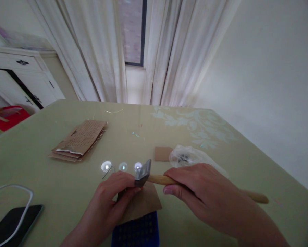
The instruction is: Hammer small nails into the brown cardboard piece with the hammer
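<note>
My right hand (195,192) is closed around the wooden handle of a hammer (159,179), whose end sticks out beyond my wrist. The metal hammer head sits right at the fingertips of my left hand (115,195). Thumb and forefinger of that hand are pinched together over a piece of brown cardboard (146,202). What they pinch is hidden under the hammer head, though a small orange speck shows there. Beneath the cardboard is a blue perforated plastic basket (138,231), partly covered by it.
A stack of punched cardboard (82,139) lies to the left. Beyond my right hand are a small cardboard piece (162,153) and a clear plastic bag (189,156) with dark bits inside. A phone (17,223) with a white cable (27,193) rests at the near left.
</note>
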The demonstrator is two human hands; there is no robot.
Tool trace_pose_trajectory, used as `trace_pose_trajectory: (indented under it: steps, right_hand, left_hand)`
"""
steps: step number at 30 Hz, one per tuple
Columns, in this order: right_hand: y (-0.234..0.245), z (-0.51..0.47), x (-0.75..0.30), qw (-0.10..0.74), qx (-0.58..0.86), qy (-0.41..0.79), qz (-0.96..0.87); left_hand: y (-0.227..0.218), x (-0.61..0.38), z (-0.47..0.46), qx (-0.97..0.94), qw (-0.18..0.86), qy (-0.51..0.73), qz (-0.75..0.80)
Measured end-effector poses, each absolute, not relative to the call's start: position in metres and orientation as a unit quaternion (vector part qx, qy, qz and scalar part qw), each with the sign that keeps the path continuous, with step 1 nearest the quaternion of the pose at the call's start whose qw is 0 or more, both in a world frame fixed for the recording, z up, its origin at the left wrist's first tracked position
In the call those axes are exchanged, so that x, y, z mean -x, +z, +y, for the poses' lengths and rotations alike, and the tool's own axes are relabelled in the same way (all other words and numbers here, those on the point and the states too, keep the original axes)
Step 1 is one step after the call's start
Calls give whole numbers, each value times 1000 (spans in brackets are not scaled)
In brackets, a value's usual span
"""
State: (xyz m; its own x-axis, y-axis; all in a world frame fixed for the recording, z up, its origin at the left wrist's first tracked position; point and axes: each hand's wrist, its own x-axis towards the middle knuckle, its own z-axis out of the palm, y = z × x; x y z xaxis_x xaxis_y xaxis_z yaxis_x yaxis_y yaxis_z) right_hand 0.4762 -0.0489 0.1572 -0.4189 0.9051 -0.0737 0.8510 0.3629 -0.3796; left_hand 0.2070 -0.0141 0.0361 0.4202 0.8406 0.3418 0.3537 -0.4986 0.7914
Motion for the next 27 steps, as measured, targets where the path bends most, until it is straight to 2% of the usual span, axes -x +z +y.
trace_pose_trajectory:
  steps: [2, 7, 12, 18, 24, 27]
  right_hand:
    - [158, -49, -477, 51, 533, 179, -826]
    - [159, -49, -478, 79, 534, 194, -819]
    - [158, -45, -476, 18, 524, 187, -830]
    - [162, -43, -486, 83, 524, 200, -824]
    - [152, -37, -479, 22, 500, 195, -843]
    - [151, -35, -476, 18, 503, 192, -843]
  left_hand:
    - [36, -207, -14, -783, 323, 367, 385]
    - [40, -207, -14, -778, 328, 367, 389]
    - [44, -209, -16, -780, 347, 359, 377]
    - [40, -207, -18, -770, 333, 351, 415]
    - [41, -207, -17, -760, 374, 299, 439]
    - [40, -208, -17, -750, 388, 297, 446]
